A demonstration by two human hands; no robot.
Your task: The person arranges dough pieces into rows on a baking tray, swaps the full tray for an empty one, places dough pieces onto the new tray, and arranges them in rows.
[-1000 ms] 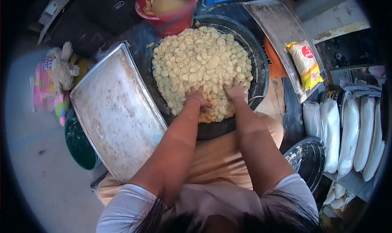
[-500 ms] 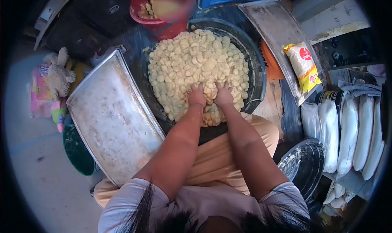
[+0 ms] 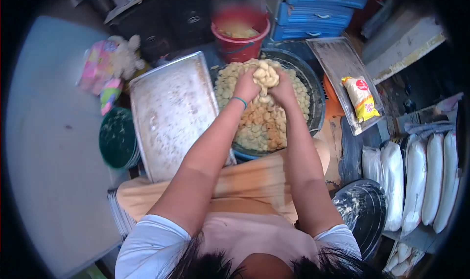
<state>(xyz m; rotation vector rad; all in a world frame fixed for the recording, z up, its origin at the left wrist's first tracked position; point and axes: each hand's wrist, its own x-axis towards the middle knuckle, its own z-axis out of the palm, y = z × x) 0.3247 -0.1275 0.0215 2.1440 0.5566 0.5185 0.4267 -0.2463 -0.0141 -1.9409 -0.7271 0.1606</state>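
Observation:
A large dark basin (image 3: 318, 100) between my knees and the red bucket is heaped with small, pale, rounded dough pieces (image 3: 252, 137). Above the heap, a clump of dough pieces (image 3: 266, 75) is raised between both hands, with a few bits hanging from its underside. My left hand (image 3: 247, 86) is closed around its left side, a teal band on the wrist. My right hand (image 3: 284, 90) grips the clump from the right. Below my wrists, part of the heap looks browner. Fingertips are partly hidden behind the clump.
A metal tray (image 3: 174, 115) leans at the left beside a green bucket (image 3: 119, 139). Behind the basin stands a red bucket (image 3: 240, 46). On the right are another tray (image 3: 338, 58) bearing a yellow-white packet (image 3: 361, 99), a black basin (image 3: 364, 215) and long white bags (image 3: 416, 181).
Both hands have risen from the heap and moved farther from my body, lifting a clump of dough pieces. The view has shifted, so the basin appears lower and more to the right.

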